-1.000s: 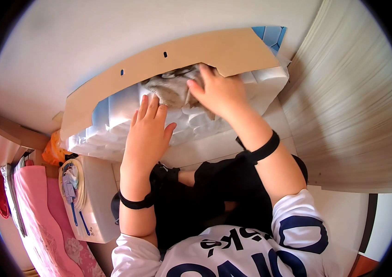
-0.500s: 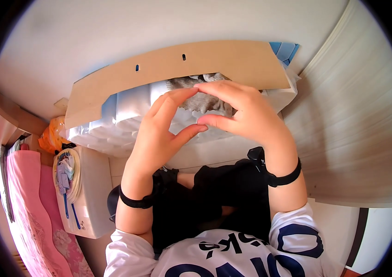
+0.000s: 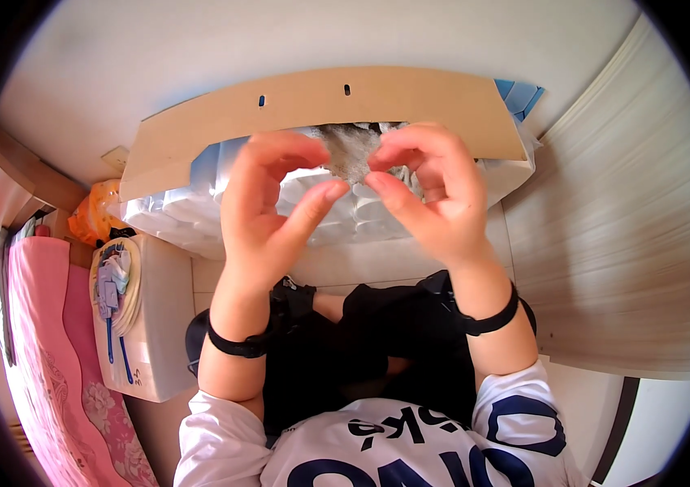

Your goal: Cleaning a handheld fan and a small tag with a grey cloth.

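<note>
Both my hands are raised in front of me, palms toward each other. My left hand is empty, its fingers curved and its thumb apart from them. My right hand mirrors it, also empty, with bent fingers and the thumb held off. A gap separates the two hands. Between and beyond them shows a greyish-brown fluffy cloth. It lies over white plastic-wrapped rolls, partly hidden by my hands. A brown cardboard sheet with two small slots stands along the far side of the rolls.
At left stands a white box with a coiled pale cable on top. Near it are an orange bag and pink floral fabric. A pale wood-grain panel rises at right. My knees are below my hands.
My hands have drawn apart; before, their fingertips met in a ring. The fingers have curled more. The surroundings have shifted slightly in view.
</note>
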Demonstrator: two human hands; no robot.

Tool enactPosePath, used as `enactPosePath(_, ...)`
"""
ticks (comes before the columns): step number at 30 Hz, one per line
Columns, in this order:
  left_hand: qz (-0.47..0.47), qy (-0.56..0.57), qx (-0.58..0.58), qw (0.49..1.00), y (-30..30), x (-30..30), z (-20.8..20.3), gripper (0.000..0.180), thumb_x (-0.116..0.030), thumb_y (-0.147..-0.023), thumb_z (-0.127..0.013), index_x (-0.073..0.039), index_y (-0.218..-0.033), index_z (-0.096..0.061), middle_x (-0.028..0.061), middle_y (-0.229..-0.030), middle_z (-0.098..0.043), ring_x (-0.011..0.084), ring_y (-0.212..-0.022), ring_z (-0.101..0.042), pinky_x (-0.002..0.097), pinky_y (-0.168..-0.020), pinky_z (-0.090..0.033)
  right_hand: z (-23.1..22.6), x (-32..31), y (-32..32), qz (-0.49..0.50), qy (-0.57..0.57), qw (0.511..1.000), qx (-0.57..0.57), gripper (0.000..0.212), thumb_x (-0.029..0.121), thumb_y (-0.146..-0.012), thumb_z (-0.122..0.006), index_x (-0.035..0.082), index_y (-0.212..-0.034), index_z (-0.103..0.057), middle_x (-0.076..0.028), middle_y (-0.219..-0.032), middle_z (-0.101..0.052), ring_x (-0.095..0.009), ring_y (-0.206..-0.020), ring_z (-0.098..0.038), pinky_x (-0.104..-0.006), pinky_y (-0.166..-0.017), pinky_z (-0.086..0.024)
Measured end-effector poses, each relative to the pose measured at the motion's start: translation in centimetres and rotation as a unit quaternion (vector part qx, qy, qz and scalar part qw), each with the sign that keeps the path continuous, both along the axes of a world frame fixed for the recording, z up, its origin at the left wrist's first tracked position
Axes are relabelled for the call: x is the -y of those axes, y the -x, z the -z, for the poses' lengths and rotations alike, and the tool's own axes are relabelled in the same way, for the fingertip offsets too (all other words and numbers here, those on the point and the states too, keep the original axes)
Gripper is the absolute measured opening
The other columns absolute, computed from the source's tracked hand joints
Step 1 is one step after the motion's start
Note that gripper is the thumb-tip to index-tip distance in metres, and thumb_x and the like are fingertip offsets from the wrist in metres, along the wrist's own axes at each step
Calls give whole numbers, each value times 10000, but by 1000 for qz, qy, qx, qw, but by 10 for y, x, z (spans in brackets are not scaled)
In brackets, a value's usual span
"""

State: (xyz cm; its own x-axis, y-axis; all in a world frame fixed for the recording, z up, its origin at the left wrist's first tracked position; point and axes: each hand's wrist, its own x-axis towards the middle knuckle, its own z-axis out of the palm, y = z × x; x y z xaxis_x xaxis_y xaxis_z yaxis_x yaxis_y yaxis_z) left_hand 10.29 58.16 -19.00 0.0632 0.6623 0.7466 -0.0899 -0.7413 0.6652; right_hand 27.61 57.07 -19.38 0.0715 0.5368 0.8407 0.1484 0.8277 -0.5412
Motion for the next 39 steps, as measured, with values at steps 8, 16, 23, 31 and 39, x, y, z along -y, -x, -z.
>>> enactPosePath(8, 61, 67, -163, 982, 1, 5, -5, 420, -1, -791, -654, -12, -1174, -480, 96, -904, -605, 188, -849, -607, 316, -783, -499, -4, 0, -12, -160, 131, 977, 62, 314, 84, -848, -613, -5, -1136, -525, -99, -839, -581, -171, -771, -575, -279, -704, -490)
enactPosePath(16, 74, 68, 80, 992, 44, 9, -28, 903, -673, -883, -65, 50, -1344, -347, 63, -589, -536, 131, -510, -472, 224, -514, -402, -33, 11, -49, -190, 201, 950, -147, 884, 690, -875, -111, -13, -1357, -345, -105, -715, -564, -125, -498, -462, -226, -474, -378)
enactPosePath(23, 271, 223, -368, 861, 55, 20, -42, 1139, -765, -754, 112, 45, -1198, -553, 25, -526, -513, 98, -476, -430, 212, -471, -342, -48, 17, -71, -290, 470, 756, 350, 1289, 850, -574, 148, -35, -1218, -533, -57, -435, -519, -44, -310, -272, -179, -329, -202)
enactPosePath(31, 282, 220, -356, 863, 56, 18, -37, 1171, -785, -721, 122, 44, -1196, -553, 25, -503, -513, 108, -440, -429, 222, -496, -351, -48, 24, -74, -312, 479, 790, 223, 1334, 891, -560, 106, -103, -1202, -508, -36, -410, -488, -39, -296, -225, -182, -322, -174)
enactPosePath(39, 285, 177, -291, 896, 36, 22, -25, 966, -706, -841, -33, 23, -1229, -534, 25, -547, -505, 114, -499, -465, 230, -503, -376, -46, 20, -59, -379, 450, 787, 186, 1275, 878, -573, 96, -18, -1219, -543, -20, -413, -454, -37, -346, -331, -176, -353, -188)
